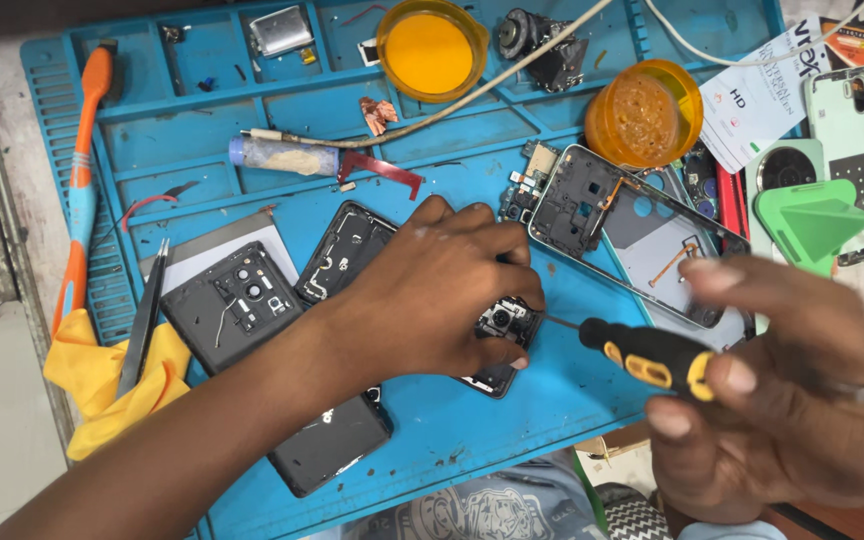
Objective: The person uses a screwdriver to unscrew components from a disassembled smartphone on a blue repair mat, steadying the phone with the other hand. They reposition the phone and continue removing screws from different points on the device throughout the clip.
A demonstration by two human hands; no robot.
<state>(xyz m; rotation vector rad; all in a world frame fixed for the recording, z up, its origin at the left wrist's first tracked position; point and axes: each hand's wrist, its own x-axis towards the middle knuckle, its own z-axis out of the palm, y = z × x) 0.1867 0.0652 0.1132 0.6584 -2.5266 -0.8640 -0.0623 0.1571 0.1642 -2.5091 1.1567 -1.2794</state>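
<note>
My left hand [432, 290] presses down on an opened black phone [502, 330] lying on the blue repair mat [432, 430], fingers pinched around its camera end. My right hand [782, 390] grips a black and yellow screwdriver [647, 355]; its thin tip reaches the phone's camera area beside my left fingers. Most of the phone's body is hidden under my left hand.
On the mat lie a dark phone back cover [232, 305], a black phone [337, 445], an empty phone frame [632, 230], tweezers [147, 320], a yellow cloth [102, 375], an orange-blue brush [82, 180], two orange cups [430, 50], a glue tube [282, 155], and a green wedge [817, 220].
</note>
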